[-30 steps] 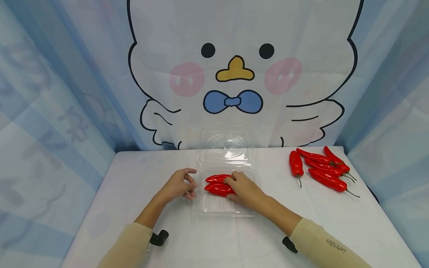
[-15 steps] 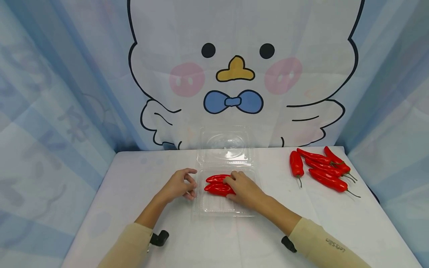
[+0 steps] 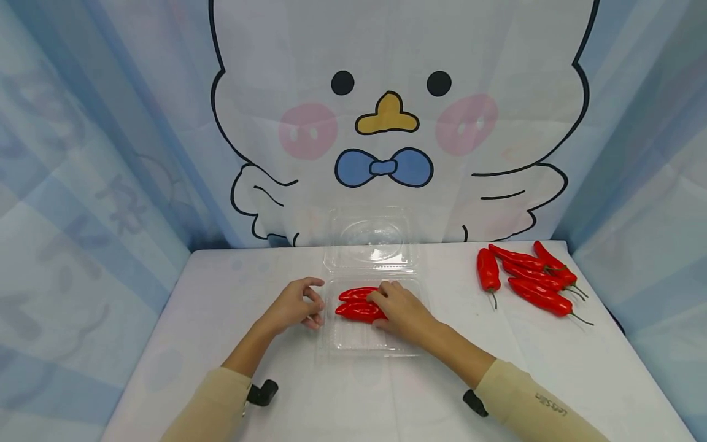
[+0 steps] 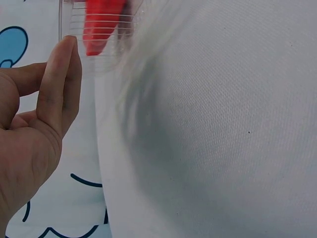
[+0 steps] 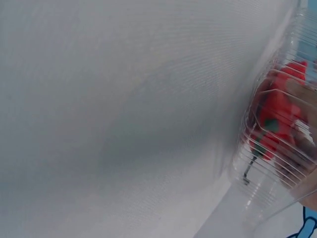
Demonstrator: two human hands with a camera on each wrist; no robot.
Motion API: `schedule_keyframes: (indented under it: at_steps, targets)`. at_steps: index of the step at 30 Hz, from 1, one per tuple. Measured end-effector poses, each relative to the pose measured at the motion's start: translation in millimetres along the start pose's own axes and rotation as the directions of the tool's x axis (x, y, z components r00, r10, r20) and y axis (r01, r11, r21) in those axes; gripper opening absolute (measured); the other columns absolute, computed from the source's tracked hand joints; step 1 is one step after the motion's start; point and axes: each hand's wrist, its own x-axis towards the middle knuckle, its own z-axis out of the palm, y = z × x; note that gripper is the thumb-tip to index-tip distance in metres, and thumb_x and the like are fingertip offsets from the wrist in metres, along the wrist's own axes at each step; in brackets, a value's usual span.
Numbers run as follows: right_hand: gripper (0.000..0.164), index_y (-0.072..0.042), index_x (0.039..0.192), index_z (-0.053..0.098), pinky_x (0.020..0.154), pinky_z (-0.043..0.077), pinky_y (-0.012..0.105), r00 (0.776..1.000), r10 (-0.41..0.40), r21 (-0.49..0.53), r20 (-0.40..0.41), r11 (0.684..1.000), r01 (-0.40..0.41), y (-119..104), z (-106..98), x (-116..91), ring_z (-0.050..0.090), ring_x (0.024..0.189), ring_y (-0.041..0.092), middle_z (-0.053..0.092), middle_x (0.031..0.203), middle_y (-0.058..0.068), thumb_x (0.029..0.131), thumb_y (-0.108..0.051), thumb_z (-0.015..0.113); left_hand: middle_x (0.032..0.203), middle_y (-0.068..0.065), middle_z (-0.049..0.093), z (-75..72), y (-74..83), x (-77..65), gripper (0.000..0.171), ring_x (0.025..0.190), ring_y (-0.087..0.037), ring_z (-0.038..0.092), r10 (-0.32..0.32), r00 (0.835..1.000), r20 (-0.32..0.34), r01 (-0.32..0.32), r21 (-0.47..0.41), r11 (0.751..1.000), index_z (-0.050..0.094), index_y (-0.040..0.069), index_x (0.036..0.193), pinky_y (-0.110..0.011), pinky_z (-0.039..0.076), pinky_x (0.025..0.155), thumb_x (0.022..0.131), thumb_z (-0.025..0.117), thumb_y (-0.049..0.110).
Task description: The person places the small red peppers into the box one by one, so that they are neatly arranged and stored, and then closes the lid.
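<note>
Two red peppers lay side by side in the clear plastic box, their tips toward the left. The front pepper [image 3: 358, 312] was plump, glossy and slightly wavy along its skin, narrowing to a blunt tip; the back pepper [image 3: 353, 294] looked slimmer, with a smooth, pointed end. The right hand [image 3: 403, 313] covered their other ends, its thumb and fingers bent around the front pepper; whether it also gripped the back one could not be told. Through the ribbed wall of the box [image 3: 370, 345], the right wrist view showed red flesh, a green cap [image 5: 271, 125] and a thin dark stem [image 5: 246, 174], partly blurred.

The left hand [image 3: 295, 304] was beside the box's left edge, fingers loosely bent and holding nothing; contact with the plastic could not be made out. The lid [image 3: 381, 245] was folded back behind the box. At the table's far right corner lay five loose peppers [image 3: 541, 297], equally bright and shiny, with thin stems.
</note>
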Motion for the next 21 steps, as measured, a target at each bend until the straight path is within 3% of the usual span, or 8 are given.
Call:
schedule_keyframes:
  at_steps: [21]
  targets:
    - [0.052, -0.015, 0.125, 0.068, 0.082, 0.059, 0.027, 1.0, -0.024, 0.036, -0.013, 0.999, 0.025, 3.9, -3.5, -2.8, 0.058, 0.099, 0.016, 0.062, 0.107, 0.002, 0.08, -0.026, 0.09, 0.098, -0.014, 0.063, 1.9, 2.3, -2.5, 0.058, 0.062, -0.018, 0.07, -0.005, 1.0, -0.017, 0.006, 0.012, 1.0, 0.046, 0.0, 0.15, -0.034, 0.065, 0.059, 0.095, 0.066, -0.006]
